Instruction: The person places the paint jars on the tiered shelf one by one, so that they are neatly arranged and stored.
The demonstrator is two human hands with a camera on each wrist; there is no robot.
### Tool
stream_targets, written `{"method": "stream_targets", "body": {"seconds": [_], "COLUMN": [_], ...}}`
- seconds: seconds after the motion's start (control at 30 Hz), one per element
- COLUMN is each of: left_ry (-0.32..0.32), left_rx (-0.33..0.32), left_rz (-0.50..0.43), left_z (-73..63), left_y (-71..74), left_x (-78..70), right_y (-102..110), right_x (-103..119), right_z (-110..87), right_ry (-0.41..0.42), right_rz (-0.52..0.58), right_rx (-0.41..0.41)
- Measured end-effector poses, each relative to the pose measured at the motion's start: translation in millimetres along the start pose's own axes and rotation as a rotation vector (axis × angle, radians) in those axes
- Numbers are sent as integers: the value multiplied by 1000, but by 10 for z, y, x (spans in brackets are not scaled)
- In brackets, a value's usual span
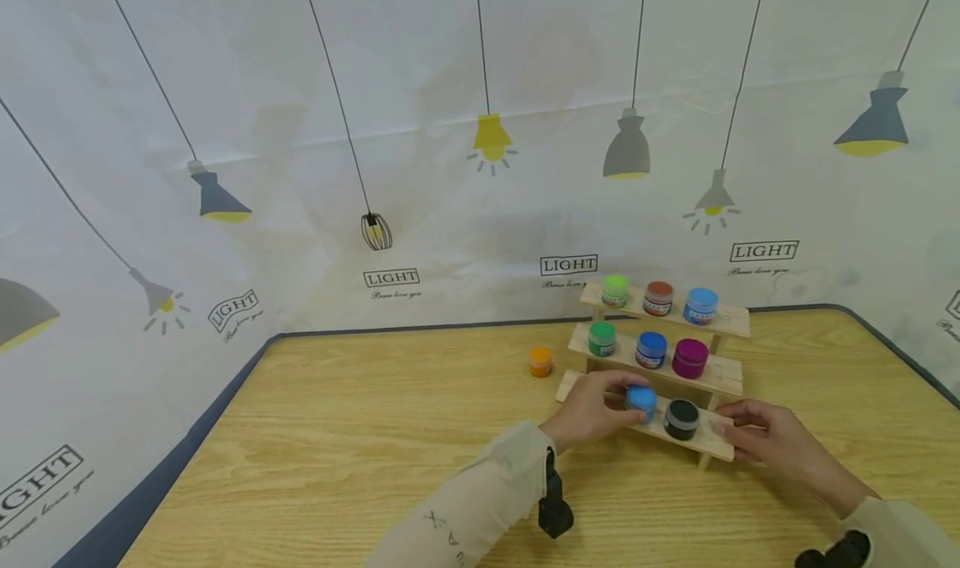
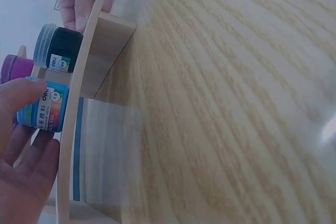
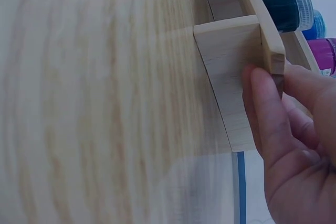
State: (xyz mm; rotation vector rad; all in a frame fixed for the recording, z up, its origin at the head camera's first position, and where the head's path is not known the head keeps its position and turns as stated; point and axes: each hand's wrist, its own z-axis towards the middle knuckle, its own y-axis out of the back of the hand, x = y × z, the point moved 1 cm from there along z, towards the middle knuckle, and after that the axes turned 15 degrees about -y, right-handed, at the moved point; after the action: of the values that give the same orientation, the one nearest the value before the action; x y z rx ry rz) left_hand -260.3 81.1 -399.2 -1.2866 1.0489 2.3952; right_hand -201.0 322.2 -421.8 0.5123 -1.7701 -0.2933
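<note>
A light blue paint jar [image 1: 641,399] stands on the bottom step of a three-tier wooden stand [image 1: 714,444]. My left hand [image 1: 594,405] pinches this jar between thumb and fingers; its printed label [image 2: 51,109] faces the left wrist camera. Just right of it on the same step is a black paint jar [image 1: 681,420]. At the step's right end, my right hand [image 1: 780,441] holds the board's edge, thumb on one side and fingers [image 3: 270,111] on the other, as the right wrist view shows.
Green [image 1: 602,339], blue [image 1: 651,351] and purple [image 1: 690,359] jars fill the middle step. Light green [image 1: 615,292], brown [image 1: 658,299] and sky-blue [image 1: 701,307] jars stand on top. An orange jar [image 1: 540,362] sits on the table [image 1: 390,434], left of the stand. A lamp-printed backdrop [image 1: 450,284] rises behind.
</note>
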Motion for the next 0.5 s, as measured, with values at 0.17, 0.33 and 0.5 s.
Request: {"method": "stream_targets", "body": {"seconds": [0.17, 0.33, 0.5], "left_ry": [-1, -9, -6], "left_rx": [0, 8, 21], "left_rz": [5, 32, 23], "left_z": [-2, -1, -16], "left_y": [8, 13, 27], "left_x": [-5, -6, -14], "right_y": [-5, -10, -16], "right_x": [1, 9, 7], "right_z": [2, 2, -1], "right_ry": [-9, -7, -16], "right_rz": [-8, -10, -18], "right_rx": [-6, -10, -20]}}
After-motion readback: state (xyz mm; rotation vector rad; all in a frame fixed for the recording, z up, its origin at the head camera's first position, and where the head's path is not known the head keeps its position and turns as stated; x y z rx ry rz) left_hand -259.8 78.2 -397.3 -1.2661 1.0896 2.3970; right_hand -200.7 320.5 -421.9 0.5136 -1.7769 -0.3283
